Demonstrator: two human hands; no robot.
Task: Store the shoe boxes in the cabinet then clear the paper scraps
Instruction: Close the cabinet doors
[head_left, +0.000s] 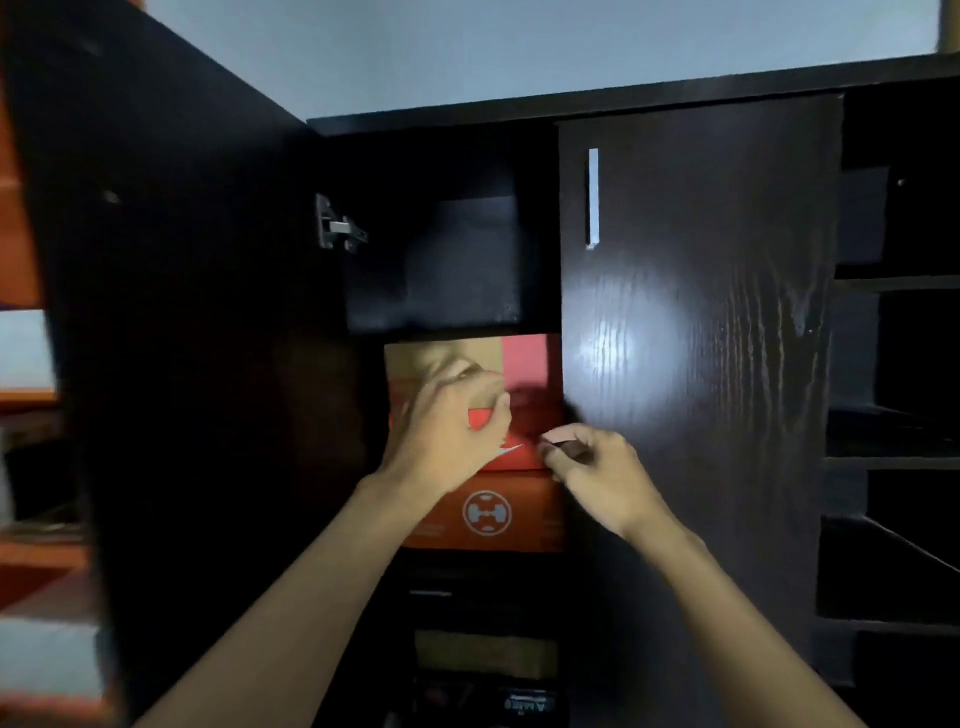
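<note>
Dark cabinet (696, 338), left door open: the red shoe box (530, 364) sits on an orange box (488, 514). My left hand (447, 441) grips its front. My right hand (602, 467) curls its fingers at the box's 3 o'clock edge; I cannot tell whether it has hold.

A white swoosh, the Nike sign, stands on the front of the red shoe box (530, 452); the left hand (447, 436) hides part of it. Below, the orange shoe box (543, 496) bears a white round emblem (487, 513) with faint small print on either side, too blurred to read. Low in the cabinet, a dark box (524, 704) carries white lettering that cannot be made out.
</note>
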